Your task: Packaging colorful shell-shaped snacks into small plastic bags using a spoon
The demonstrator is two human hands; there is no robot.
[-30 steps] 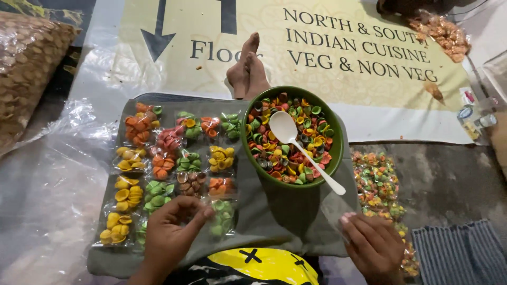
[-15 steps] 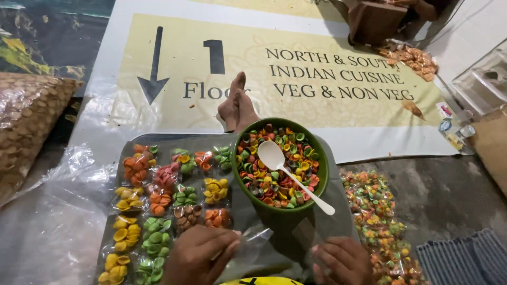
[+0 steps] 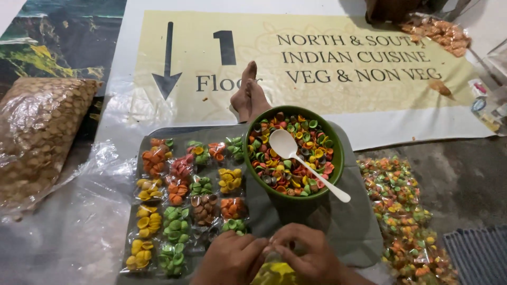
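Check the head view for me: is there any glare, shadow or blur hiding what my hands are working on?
Head view: even light and sharp around the green bowl and white spoon; glare on the clear plastic sheet at left; left hand and right hand slightly soft, cut by the bottom edge, so the small item between them is unclear; top right corner dim.

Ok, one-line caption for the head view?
Both hands, left hand and right hand, meet over a small packet beside a green bowl of coloured shell snacks.
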